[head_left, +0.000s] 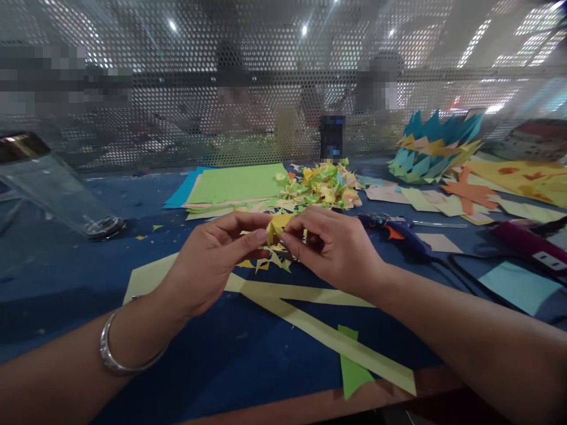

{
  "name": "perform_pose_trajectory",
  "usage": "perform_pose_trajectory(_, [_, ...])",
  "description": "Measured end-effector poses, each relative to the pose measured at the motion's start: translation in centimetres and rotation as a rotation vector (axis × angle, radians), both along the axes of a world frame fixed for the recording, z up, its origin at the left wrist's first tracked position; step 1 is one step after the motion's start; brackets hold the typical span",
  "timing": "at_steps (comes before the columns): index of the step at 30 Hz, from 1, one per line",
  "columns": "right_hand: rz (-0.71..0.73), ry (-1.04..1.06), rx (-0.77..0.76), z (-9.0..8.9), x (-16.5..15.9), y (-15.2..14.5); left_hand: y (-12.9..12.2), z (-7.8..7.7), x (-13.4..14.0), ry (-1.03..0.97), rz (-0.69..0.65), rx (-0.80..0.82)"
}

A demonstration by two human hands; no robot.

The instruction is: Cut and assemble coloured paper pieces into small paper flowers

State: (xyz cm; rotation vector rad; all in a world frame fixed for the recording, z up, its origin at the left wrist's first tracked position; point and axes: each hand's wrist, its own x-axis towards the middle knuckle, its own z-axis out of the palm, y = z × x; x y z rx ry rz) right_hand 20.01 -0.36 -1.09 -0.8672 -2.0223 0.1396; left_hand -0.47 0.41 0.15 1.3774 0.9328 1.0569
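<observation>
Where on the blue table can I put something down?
Mostly bare table lies between the clear container and left forearm, and near the front edge, between the bracelet and pale strip. It's crowded farther back, with green sheets and cuttings, and beside the right hand, around the glue gun.

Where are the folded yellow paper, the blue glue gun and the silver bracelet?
Folded yellow paper [275, 228]: head view, on its creased middle.
Blue glue gun [415, 242]: head view, on its handle.
Silver bracelet [105, 349]: head view, on the band's outer face.
</observation>
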Motion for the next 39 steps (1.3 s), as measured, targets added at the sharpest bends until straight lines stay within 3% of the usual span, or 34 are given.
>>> perform_pose_trajectory(39, [0.007,-0.048,-0.035,-0.23,0.54,-0.03,0.56,-0.44,-0.42,0.013,-0.075,-0.058])
